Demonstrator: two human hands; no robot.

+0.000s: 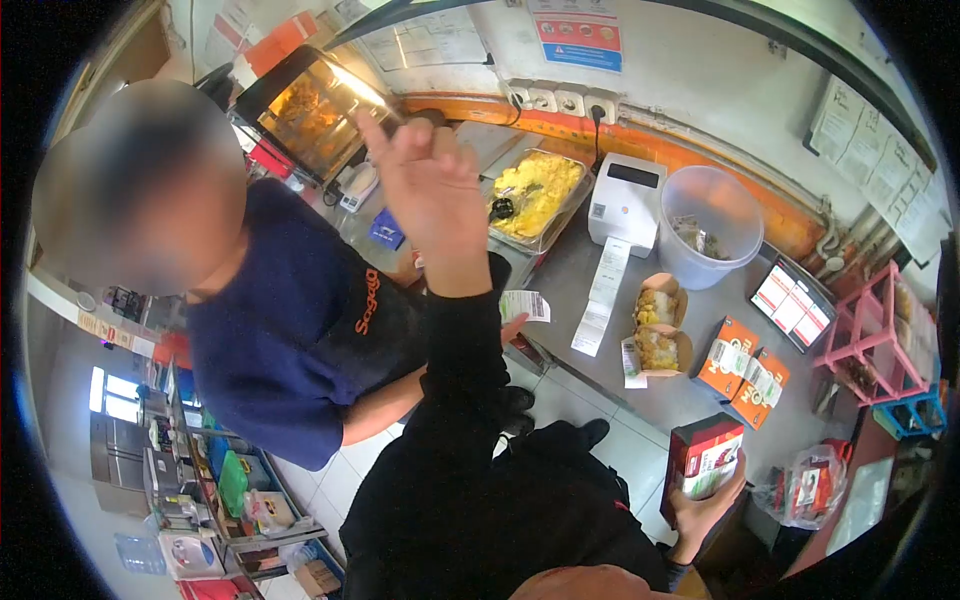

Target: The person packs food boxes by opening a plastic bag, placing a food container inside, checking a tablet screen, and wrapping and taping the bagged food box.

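My left hand (430,190) is raised in front of me, its index finger stretched out and the others partly bent, with nothing in it. Low at the right, my right hand (700,510) holds a red and black box (705,458) with a white label. On the metal counter (590,400) stand two orange boxes (742,370) with labels across them. Beside them sit open food boxes (660,325) with rice and yellow food. A white printer (627,195) has a long paper strip (603,295) hanging from it.
A co-worker (290,310) in a dark blue shirt stands close at the left, a label near their hand. Along the wall are a tray of yellow food (535,195), a clear bucket (710,225), a tablet (793,303) and a pink rack (875,345). A plastic bag (805,487) lies at the right.
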